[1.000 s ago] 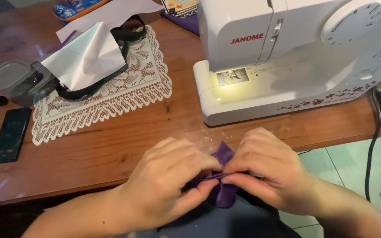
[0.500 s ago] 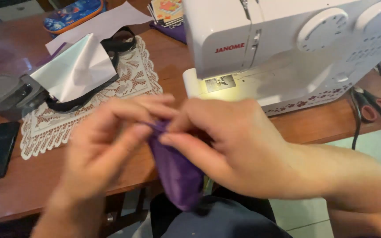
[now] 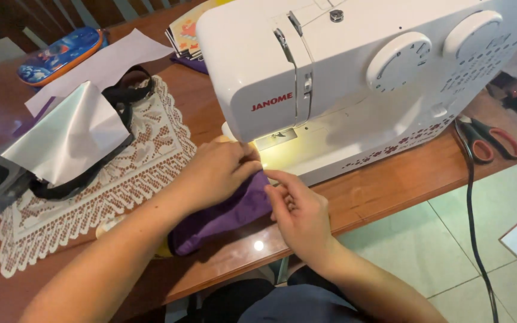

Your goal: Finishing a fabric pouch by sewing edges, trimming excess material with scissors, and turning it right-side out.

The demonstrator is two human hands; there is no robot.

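The purple fabric lies on the wooden surface, its far end at the lit bed of the white sewing machine. Left hand presses it flat; right hand pinches its edge (needle area hidden). Positioning looks nearly done; no stitching shows yet.

Left hand flat, right hand seemingly pinching.

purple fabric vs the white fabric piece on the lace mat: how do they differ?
The purple fabric lies at the wooden table's front edge, pressed by the left hand and pinched by the right hand beside the white sewing machine. The white fabric piece sits untouched on the cream lace mat, away from both hands. Purple lies bunched and low; white stands up in a stiff peak. Both are plain cloth.
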